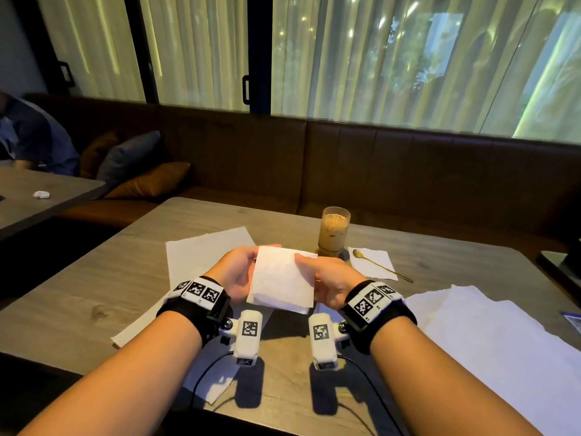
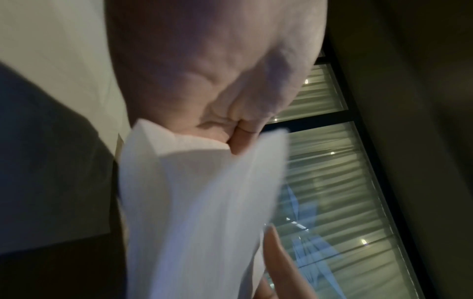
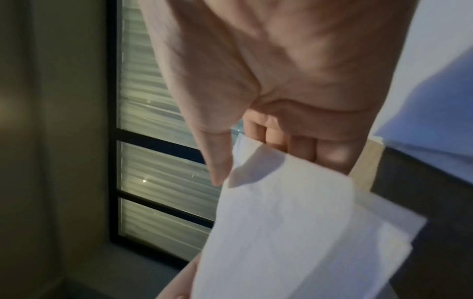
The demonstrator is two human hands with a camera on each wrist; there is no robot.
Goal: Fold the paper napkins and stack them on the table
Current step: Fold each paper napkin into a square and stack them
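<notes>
Both hands hold a folded white napkin (image 1: 283, 280) in the air above the middle of the wooden table (image 1: 78, 287). My left hand (image 1: 242, 272) grips its left edge, with the thumb along the top. My right hand (image 1: 323, 278) pinches its right edge between thumb and curled fingers. The left wrist view shows the napkin (image 2: 199, 212) hanging from the left hand (image 2: 225, 129). The right wrist view shows the napkin (image 3: 294, 232) under the thumb of the right hand (image 3: 230, 161). Unfolded napkins (image 1: 204, 256) lie flat on the table beneath the left hand, and more napkins (image 1: 490, 341) lie at the right.
A tall glass of iced coffee (image 1: 334, 231) stands just behind the hands. A gold spoon (image 1: 382, 269) rests on a small napkin (image 1: 372, 262) to its right. A brown bench with cushions (image 1: 147, 180) runs behind the table. Another person (image 1: 28, 136) sits at the far left.
</notes>
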